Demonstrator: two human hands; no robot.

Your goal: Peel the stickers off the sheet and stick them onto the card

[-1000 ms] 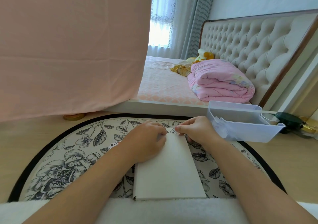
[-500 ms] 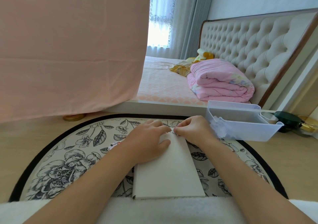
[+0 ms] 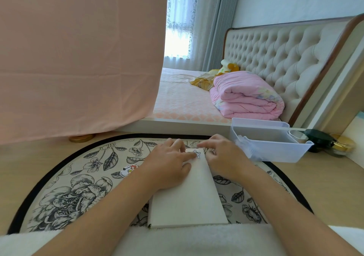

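1. A white card lies lengthwise on a round floral mat. Its near end meets a white cloth at the bottom of the view.
2. The left hand rests on the far left part of the card, with its fingers straight and close together. This looks meant to stop the card sliding while one fingertip presses a small sticker down near the card's far edge.
3. The right hand sits just beside the card's far right corner. Its fingers curl inward toward the same sticker, probably to steady or smooth it.
4. It is impossible to tell whether the right fingers pinch the sticker's edge or only touch the card, because their tips are tucked out of sight.
5. The sticker's picture is too small to read. Only a pale shape with a dark outline shows.
6. A second sticker, with red and yellow marks, lies on the mat to the left of the left wrist, apart from the card.
7. The sticker sheet cannot be picked out. It may lie under the hands, and the printed shapes beyond the card blend into the mat's pattern.
8. A clear plastic bin stands at the mat's right edge, probably kept near for supplies. Its contents are blurred.
9. Beyond the mat is a bed with a folded pink quilt, and a pink cloth hangs at the left.
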